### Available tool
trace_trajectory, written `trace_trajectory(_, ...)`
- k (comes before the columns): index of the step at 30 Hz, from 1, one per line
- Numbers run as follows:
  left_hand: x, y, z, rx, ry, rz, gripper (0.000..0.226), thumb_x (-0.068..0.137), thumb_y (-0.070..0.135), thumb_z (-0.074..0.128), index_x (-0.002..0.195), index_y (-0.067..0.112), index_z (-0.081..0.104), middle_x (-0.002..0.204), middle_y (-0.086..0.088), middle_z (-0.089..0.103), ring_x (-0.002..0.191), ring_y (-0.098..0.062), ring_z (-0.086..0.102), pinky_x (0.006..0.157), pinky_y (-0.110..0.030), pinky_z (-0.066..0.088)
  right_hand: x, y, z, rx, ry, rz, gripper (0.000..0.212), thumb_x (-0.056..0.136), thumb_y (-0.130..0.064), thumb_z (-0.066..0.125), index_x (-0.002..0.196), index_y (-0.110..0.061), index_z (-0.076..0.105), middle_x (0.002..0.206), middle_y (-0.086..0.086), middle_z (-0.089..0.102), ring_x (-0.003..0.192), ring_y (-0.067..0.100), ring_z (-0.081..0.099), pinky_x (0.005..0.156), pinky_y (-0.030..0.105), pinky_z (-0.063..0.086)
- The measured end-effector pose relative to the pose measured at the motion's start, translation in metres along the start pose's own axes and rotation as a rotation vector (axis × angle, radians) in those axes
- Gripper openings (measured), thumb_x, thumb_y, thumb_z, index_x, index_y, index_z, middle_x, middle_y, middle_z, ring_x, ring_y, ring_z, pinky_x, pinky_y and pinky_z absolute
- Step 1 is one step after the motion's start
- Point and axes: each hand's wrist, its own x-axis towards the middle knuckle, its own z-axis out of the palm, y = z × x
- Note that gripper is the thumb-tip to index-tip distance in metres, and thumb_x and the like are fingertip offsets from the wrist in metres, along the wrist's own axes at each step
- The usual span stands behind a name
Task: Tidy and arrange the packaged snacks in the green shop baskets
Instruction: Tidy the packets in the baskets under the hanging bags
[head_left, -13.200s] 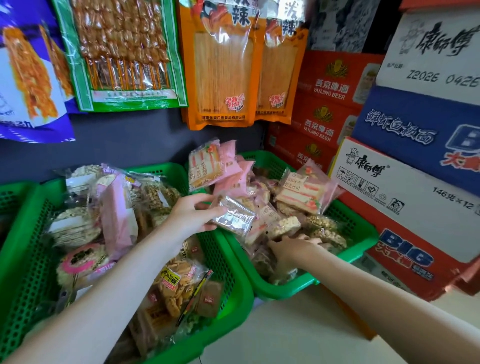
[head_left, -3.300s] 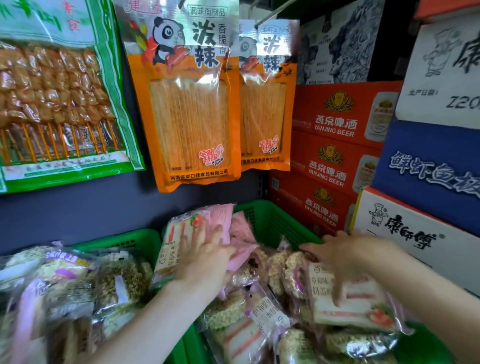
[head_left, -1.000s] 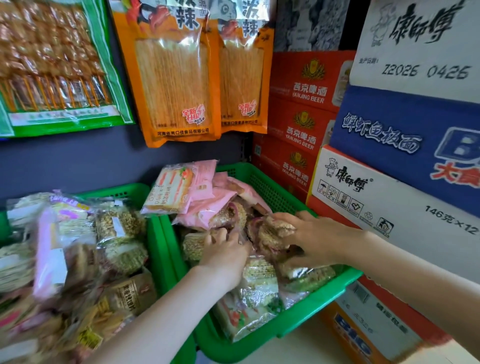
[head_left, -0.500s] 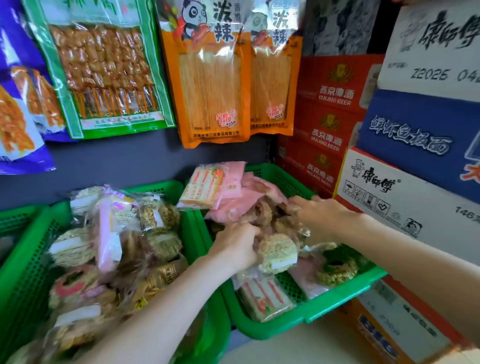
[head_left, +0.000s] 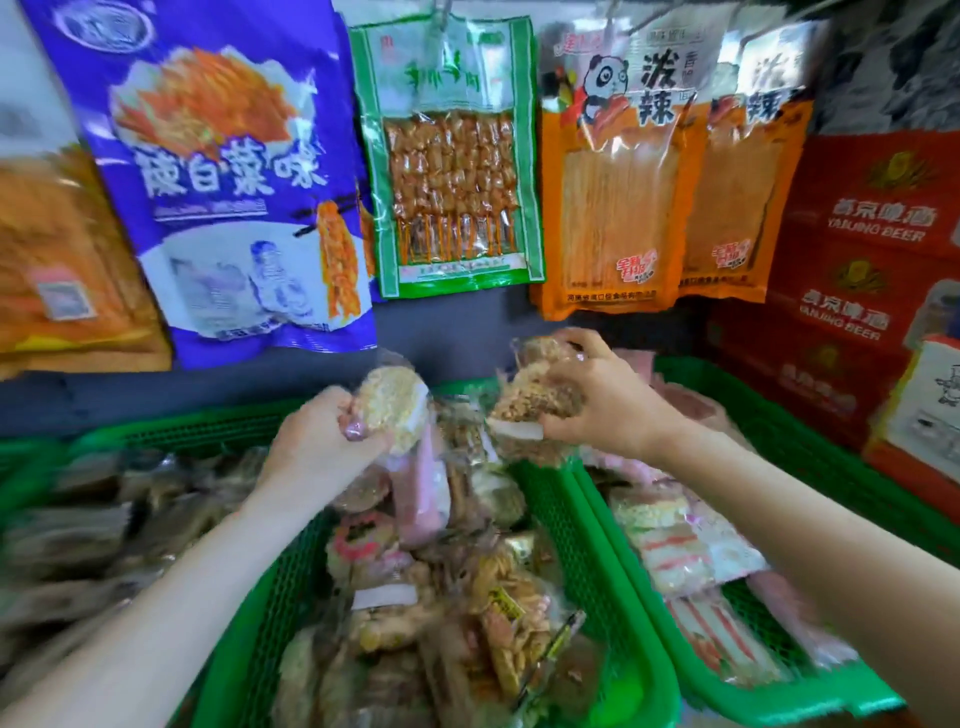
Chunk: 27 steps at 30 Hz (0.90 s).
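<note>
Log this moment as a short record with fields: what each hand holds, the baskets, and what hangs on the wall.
left hand: grips a pale round rice cake in clear wrap
right hand: grips a clear pack of brown crumbly snack
middle green plastic basket: heaped with wrapped snacks
right green plastic basket: holds pink-and-white packs
wall: purple bag, green skewer pack, two orange packs

Two bare forearms reach into view from the bottom edge, and there's no sleeve showing on either one. The left hand (head_left: 322, 447) wears nothing: no ring, no glove, no band at the wrist. Same story on the right hand (head_left: 608, 402), bare fingers and a bare wrist. Nails look short and plain, though motion blur softens the finer detail.
</note>
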Motion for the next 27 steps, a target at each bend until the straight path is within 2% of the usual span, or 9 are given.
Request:
trace_trajectory(4, 0.001, -0.046, -0.017, 0.131, 0.056, -0.108, 0.030, 0.077, 0.020, 0.071, 0.076, 0.011, 0.042, 0.075, -0.008, 0.055, 0.086, -0.033, 0.059, 0.062, -0.032, 0.031, 0.018, -0.012, 0.039, -0.103, -0.107, 0.015, 0.045, 0.077, -0.029, 0.068, 0.117, -0.014, 0.057, 0.151, 0.005, 0.014, 0.135, 0.027, 0.032, 0.105, 0.036, 0.036)
trace_trajectory(9, -0.005, -0.071, -0.003, 0.262, 0.001, -0.080, 0.047, 0.083, 0.020, 0.066, 0.120, 0.015, 0.038, 0.093, -0.003, 0.053, 0.095, -0.026, 0.062, 0.064, -0.030, 0.037, 0.033, -0.020, 0.081, -0.524, -0.235, -0.130, 0.074, 0.088, -0.012, 0.049, 0.147, -0.028, 0.008, 0.156, 0.001, -0.015, 0.142, 0.029, 0.012, 0.113, 0.043, 0.024)
trace_trajectory(12, -0.006, -0.083, 0.014, 0.381, -0.098, 0.017, 0.065, 0.087, 0.021, 0.059, 0.142, 0.028, 0.025, 0.121, -0.006, 0.047, 0.103, -0.027, 0.061, 0.083, -0.034, 0.046, 0.054, -0.022, 0.101, -0.368, -0.347, -0.060, 0.080, 0.086, -0.008, 0.046, 0.148, -0.029, 0.001, 0.157, -0.008, -0.005, 0.145, 0.022, 0.004, 0.117, 0.045, 0.012)
trace_trajectory(14, -0.004, -0.084, 0.021, 0.530, -0.175, 0.055, 0.063, 0.090, 0.025, 0.054, 0.144, 0.032, 0.022, 0.135, -0.007, 0.040, 0.113, -0.027, 0.056, 0.092, -0.034, 0.044, 0.069, -0.019, 0.110, -0.150, -0.300, 0.065, 0.080, 0.083, -0.009, 0.050, 0.148, -0.029, 0.007, 0.157, -0.003, 0.006, 0.144, 0.023, 0.007, 0.117, 0.045, 0.012)
trace_trajectory(16, 0.000, -0.084, 0.025, 0.677, -0.254, 0.081, 0.059, 0.090, 0.030, 0.054, 0.142, 0.029, 0.027, 0.144, -0.005, 0.033, 0.129, -0.026, 0.041, 0.104, -0.036, 0.035, 0.074, -0.011, 0.120, -0.045, -0.126, 0.124, 0.078, 0.080, -0.007, 0.051, 0.147, -0.027, 0.017, 0.154, 0.007, 0.011, 0.142, 0.029, 0.014, 0.115, 0.044, 0.019)
trace_trajectory(19, 0.005, -0.084, 0.025, 0.765, -0.449, 0.024, 0.073, 0.087, 0.043, 0.056, 0.147, 0.026, 0.019, 0.152, -0.001, 0.021, 0.140, -0.029, 0.016, 0.114, -0.045, 0.014, 0.067, -0.010, 0.123, 0.143, 0.090, 0.069, 0.063, 0.082, -0.007, 0.054, 0.141, -0.015, 0.034, 0.148, 0.018, 0.021, 0.138, 0.031, 0.026, 0.111, 0.038, 0.028)
trace_trajectory(21, 0.010, -0.082, 0.022, 0.712, -0.610, -0.032, 0.090, 0.082, 0.053, 0.059, 0.150, 0.026, 0.007, 0.157, 0.001, 0.008, 0.144, -0.030, 0.005, 0.115, -0.049, 0.006, 0.066, -0.019, 0.113, 0.210, 0.144, -0.064, 0.047, 0.079, -0.012, 0.054, 0.126, -0.009, 0.054, 0.133, 0.017, 0.047, 0.123, 0.031, 0.046, 0.102, 0.029, 0.034)
trace_trajectory(24, 0.016, -0.077, 0.014, 0.547, -0.651, -0.045, 0.100, 0.076, 0.059, 0.063, 0.151, 0.022, 0.006, 0.159, 0.001, 0.002, 0.146, -0.025, 0.002, 0.118, -0.046, 0.006, 0.064, -0.031, 0.096, 0.024, -0.011, -0.162, 0.022, 0.083, -0.014, 0.053, 0.097, -0.009, 0.071, 0.098, 0.010, 0.070, 0.094, 0.028, 0.062, 0.079, 0.023, 0.040)
trace_trajectory(27, 0.016, -0.060, 0.009, 0.195, -0.641, -0.021, 0.099, 0.075, 0.054, 0.067, 0.150, 0.023, 0.010, 0.157, 0.002, 0.012, 0.144, -0.018, 0.015, 0.116, -0.033, 0.020, 0.056, -0.044, 0.093, 0.220, -0.297, -0.065, 0.026, 0.092, -0.029, 0.055, 0.101, -0.008, 0.069, 0.092, 0.003, 0.071, 0.083, 0.014, 0.060, 0.072, 0.016, 0.042)
